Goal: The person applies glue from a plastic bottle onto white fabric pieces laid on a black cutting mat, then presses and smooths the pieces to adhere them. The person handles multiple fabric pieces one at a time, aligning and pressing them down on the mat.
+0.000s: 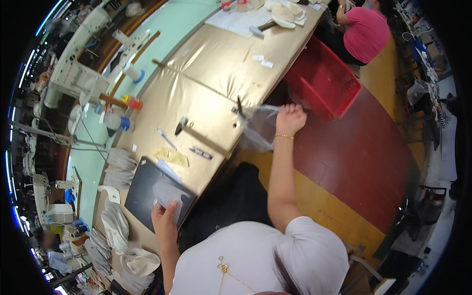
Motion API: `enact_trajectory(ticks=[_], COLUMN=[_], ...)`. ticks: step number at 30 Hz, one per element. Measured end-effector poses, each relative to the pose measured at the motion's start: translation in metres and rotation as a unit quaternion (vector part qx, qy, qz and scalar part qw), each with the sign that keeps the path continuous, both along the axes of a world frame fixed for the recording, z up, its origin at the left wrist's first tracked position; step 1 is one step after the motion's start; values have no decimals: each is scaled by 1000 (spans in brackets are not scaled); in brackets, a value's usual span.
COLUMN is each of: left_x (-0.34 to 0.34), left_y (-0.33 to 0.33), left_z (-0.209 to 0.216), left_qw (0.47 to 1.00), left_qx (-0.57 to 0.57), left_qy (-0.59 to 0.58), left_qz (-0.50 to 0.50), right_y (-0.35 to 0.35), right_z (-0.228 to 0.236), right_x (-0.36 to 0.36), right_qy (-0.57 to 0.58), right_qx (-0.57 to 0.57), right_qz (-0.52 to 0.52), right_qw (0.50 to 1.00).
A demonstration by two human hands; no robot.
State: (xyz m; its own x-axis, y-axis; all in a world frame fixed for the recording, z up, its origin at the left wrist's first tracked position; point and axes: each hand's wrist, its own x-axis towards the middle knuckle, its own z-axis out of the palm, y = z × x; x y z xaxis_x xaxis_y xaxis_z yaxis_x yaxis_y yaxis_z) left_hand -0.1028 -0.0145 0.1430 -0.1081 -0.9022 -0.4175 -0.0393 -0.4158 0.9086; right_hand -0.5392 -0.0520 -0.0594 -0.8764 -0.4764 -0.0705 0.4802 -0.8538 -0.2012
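My left hand pinches a thin, light grey cut piece between thumb and fingers, over a black board on the table. Out past the table's edge, my right hand is closed on a crumpled, clear plastic bag. The plastic stretches from the table edge to my fist; whether it is fastened there I cannot tell. A bluish-grey piece lies at the board's upper edge, beside a yellow patterned piece.
A hammer, a marker and a pen lie on the gold-covered table. Stacked pale shoe parts stand at left. A red crate sits right of the table; beyond it is a person in pink.
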Motion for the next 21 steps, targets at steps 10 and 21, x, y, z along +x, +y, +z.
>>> enact_trajectory(ticks=[10, 21], left_x=[-123, -258], left_y=[23, 21], left_z=[47, 43], left_qw=[989, 832], left_qx=[24, -9], left_qy=[-12, -96], left_qz=[-143, -546], right_y=[25, 212], right_z=[-132, -40], right_x=[64, 38], right_qy=[462, 438], right_qx=[747, 671], right_qz=[221, 219], right_qw=[424, 557])
